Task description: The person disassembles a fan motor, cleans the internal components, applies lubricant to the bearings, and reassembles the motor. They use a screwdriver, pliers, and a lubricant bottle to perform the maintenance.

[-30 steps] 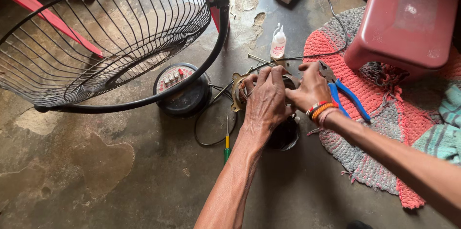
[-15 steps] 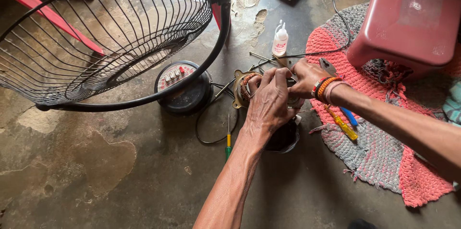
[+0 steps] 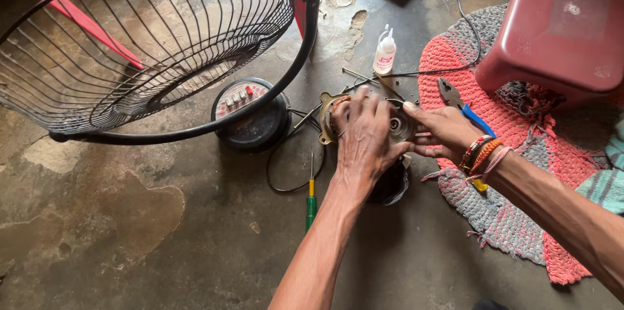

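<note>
**What I cannot see well**

My left hand (image 3: 365, 138) covers most of the fan motor (image 3: 396, 121), so its middle is hidden. The dark part (image 3: 390, 183) under my wrist is unclear. The red stool (image 3: 559, 30) and the wire fan guard (image 3: 149, 43) are cut by the picture's edge.

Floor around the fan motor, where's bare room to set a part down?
Bare concrete floor lies left of the green screwdriver, below the fan guard. Crowded: around the motor under left hand and right hand, with pliers and bottle.
</note>
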